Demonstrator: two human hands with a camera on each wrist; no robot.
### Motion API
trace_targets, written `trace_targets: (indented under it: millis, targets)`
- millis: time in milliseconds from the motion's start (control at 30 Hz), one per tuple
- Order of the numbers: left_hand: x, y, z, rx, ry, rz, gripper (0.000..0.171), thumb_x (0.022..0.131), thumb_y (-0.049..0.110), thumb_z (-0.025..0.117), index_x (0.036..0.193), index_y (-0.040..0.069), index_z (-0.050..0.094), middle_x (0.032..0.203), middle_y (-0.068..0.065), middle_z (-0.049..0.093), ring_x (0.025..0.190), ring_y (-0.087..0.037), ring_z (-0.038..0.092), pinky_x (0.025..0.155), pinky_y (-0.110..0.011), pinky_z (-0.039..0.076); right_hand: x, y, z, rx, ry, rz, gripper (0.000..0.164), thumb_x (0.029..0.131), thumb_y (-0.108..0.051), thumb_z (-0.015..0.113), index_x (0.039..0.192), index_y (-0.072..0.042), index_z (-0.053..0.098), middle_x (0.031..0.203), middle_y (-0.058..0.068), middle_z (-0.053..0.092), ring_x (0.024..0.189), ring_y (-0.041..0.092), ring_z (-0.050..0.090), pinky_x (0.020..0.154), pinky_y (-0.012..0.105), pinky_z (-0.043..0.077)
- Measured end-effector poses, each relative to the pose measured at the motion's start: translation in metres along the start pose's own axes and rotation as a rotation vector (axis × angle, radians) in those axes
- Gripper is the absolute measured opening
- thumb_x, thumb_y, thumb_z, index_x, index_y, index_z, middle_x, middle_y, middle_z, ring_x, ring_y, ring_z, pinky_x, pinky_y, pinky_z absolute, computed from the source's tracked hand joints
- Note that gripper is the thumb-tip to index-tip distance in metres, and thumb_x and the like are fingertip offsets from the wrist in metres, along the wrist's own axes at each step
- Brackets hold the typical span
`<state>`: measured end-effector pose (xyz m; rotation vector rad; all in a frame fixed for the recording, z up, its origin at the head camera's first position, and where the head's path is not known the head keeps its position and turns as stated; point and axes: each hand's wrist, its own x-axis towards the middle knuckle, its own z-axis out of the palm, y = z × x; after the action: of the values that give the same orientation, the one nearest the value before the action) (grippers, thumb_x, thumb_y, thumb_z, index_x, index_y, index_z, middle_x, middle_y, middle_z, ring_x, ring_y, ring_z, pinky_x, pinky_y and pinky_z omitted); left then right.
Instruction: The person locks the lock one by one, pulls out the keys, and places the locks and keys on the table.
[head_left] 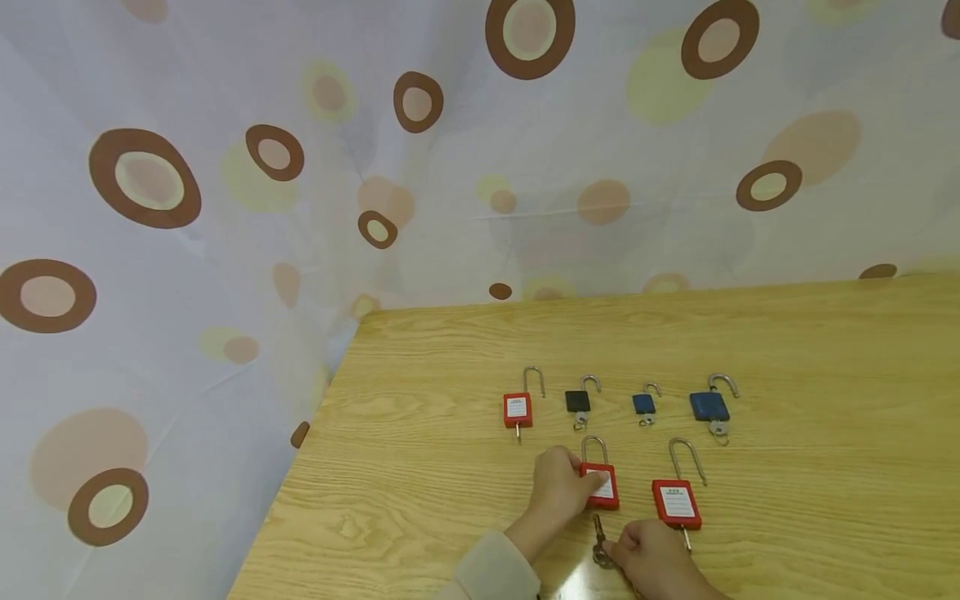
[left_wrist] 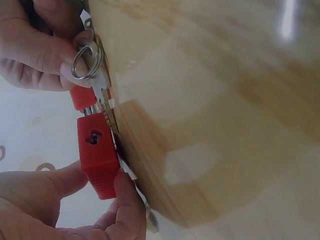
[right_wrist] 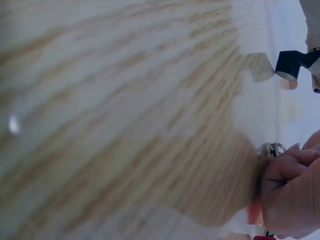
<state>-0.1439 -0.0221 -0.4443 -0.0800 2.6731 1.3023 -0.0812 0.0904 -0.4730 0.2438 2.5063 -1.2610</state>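
Observation:
My left hand (head_left: 557,490) grips a red padlock (head_left: 611,493) with a white label, thumb across its front. Both legs of its shackle meet the body in the head view. The padlock's bottom, with a keyhole (left_wrist: 94,138), faces the left wrist camera. Just below the padlock in the head view, my right hand (head_left: 656,560) pinches a key (head_left: 597,527) on a metal ring (left_wrist: 75,65); its shaft points up toward the padlock. A second red padlock (head_left: 677,503), shackle raised and swung aside and a key in its bottom, lies close beyond the right hand.
Behind the hands lies a row of padlocks with open shackles and keys: a red padlock (head_left: 517,408), a black padlock (head_left: 577,401), a small blue padlock (head_left: 643,404) and a larger blue padlock (head_left: 708,407). A patterned curtain (head_left: 465,267) borders the wooden table (head_left: 420,367).

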Motion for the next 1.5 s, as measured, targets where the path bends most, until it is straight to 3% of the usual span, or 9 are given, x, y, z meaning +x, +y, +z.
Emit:
trace_targets:
  millis: [233,400,667,767,867,1033,1167,1400,1500]
  targets:
    - [0.000,0.003,0.000,0.037,-0.008,0.022,0.024,0.079,0.018,0.074,0.072,0.001,0.057,0.067,-0.002,0.048,0.058,-0.009,0.042,0.046,-0.019,0.035,-0.002,-0.002,0.001,-0.026,0.012,-0.026,0.033,0.085,-0.014,0.065,0.057,-0.006,0.048,0.052,-0.001,0.041,0.052,0.013,0.041,0.049,0.022,0.032]
    - [-0.001,0.002,0.001,0.031,-0.019,0.039,0.045,0.081,0.015,0.071,0.052,0.012,0.037,0.054,0.004,0.032,0.045,-0.007,0.029,0.038,-0.017,0.023,-0.002,-0.003,0.001,-0.017,0.001,-0.034,0.033,0.085,-0.014,0.065,0.057,-0.006,0.048,0.052,-0.001,0.042,0.051,0.012,0.041,0.048,0.022,0.032]
    - [0.000,0.000,0.002,0.051,-0.015,0.052,0.043,0.081,0.016,0.071,0.055,0.011,0.037,0.057,0.003,0.031,0.050,-0.008,0.030,0.042,-0.018,0.023,-0.001,-0.001,0.002,-0.023,-0.002,-0.053,0.034,0.084,-0.012,0.065,0.056,-0.007,0.046,0.051,-0.001,0.039,0.050,0.012,0.039,0.047,0.020,0.030]
    - [0.001,-0.001,0.002,0.080,0.007,0.073,0.037,0.080,0.016,0.072,0.054,0.008,0.047,0.058,0.002,0.042,0.052,-0.007,0.038,0.045,-0.019,0.032,-0.001,0.001,0.002,-0.021,-0.010,-0.057,0.033,0.084,-0.012,0.065,0.057,-0.007,0.046,0.051,-0.001,0.039,0.050,0.012,0.039,0.047,0.020,0.030]
    - [0.002,-0.002,0.001,0.111,0.026,0.097,0.023,0.078,0.016,0.074,0.067,0.000,0.062,0.068,-0.003,0.055,0.064,-0.010,0.048,0.054,-0.021,0.041,-0.001,0.001,0.002,-0.015,-0.026,-0.056,0.033,0.084,-0.012,0.064,0.057,-0.006,0.046,0.052,-0.001,0.039,0.050,0.012,0.039,0.047,0.020,0.030]
    - [0.004,-0.001,-0.002,0.064,0.009,0.094,0.023,0.079,0.016,0.073,0.080,-0.003,0.061,0.070,-0.005,0.054,0.062,-0.009,0.046,0.053,-0.020,0.041,-0.003,-0.004,-0.015,-0.023,-0.033,-0.160,0.029,0.084,-0.011,0.063,0.060,-0.007,0.048,0.053,-0.003,0.041,0.051,0.009,0.039,0.048,0.020,0.032]
    - [0.004,0.004,-0.006,0.081,0.049,0.137,0.027,0.081,0.018,0.071,0.092,-0.004,0.061,0.076,-0.004,0.052,0.067,-0.010,0.045,0.058,-0.020,0.041,-0.003,-0.009,-0.041,-0.060,0.048,-0.250,0.025,0.086,-0.010,0.060,0.062,-0.009,0.051,0.054,-0.004,0.042,0.049,0.005,0.036,0.047,0.019,0.032]
    - [-0.008,0.026,-0.005,0.140,0.095,0.270,0.034,0.086,0.022,0.065,0.111,-0.001,0.060,0.111,-0.013,0.057,0.101,-0.022,0.057,0.083,-0.028,0.052,0.006,-0.003,-0.082,-0.175,0.271,-0.269,0.021,0.091,-0.018,0.057,0.074,-0.007,0.061,0.052,-0.003,0.046,0.043,0.006,0.035,0.040,0.020,0.029]
    - [-0.011,0.034,-0.001,0.174,0.097,0.301,0.032,0.088,0.022,0.064,0.111,0.000,0.061,0.116,-0.014,0.057,0.107,-0.025,0.056,0.084,-0.028,0.052,0.013,0.007,-0.090,-0.231,0.324,-0.288,0.021,0.092,-0.020,0.057,0.085,-0.003,0.066,0.060,-0.002,0.055,0.048,0.006,0.040,0.041,0.020,0.031]
